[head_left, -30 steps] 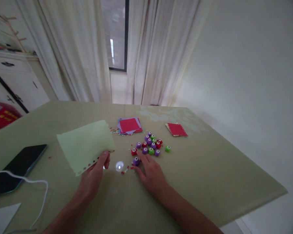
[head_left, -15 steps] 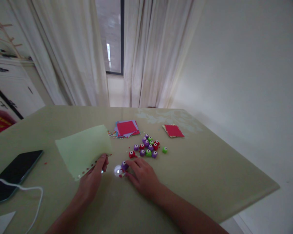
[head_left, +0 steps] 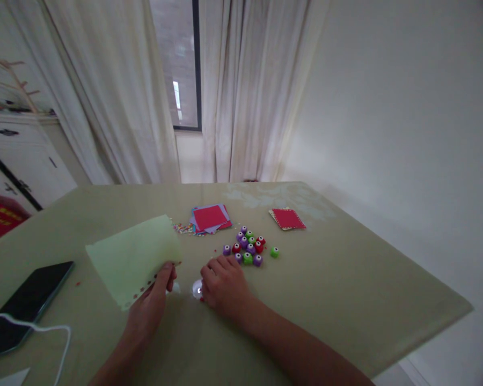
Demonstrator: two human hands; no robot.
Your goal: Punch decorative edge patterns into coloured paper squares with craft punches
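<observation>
My left hand (head_left: pixel 161 284) is closed on the lower right edge of a pale green sheet of paper (head_left: pixel 137 254), which is held tilted above the table. A row of small shaped holes runs along its near edge. Fingers curled, my right hand (head_left: pixel 223 281) covers the spot where a small purple paper punch with an eye-like top stood; that punch is now hidden under them. Beside the fingertips lies a clear round piece (head_left: pixel 197 289) reflecting light, with red bits next to it. Just beyond the hand sit several purple, green and red paper punches (head_left: pixel 247 258).
A stack of red and lilac paper squares (head_left: pixel 210 217) lies farther back, with coloured confetti (head_left: pixel 183 229) beside it. Red paper with a punched border (head_left: pixel 288 219) lies to the right. A dark phone (head_left: pixel 28 300) and a white cable (head_left: pixel 36 326) are at the left.
My right hand's fingers have closed over the purple punch, which was visible before. The hand now also hides a nearby red punch. My left hand still holds the green paper.
</observation>
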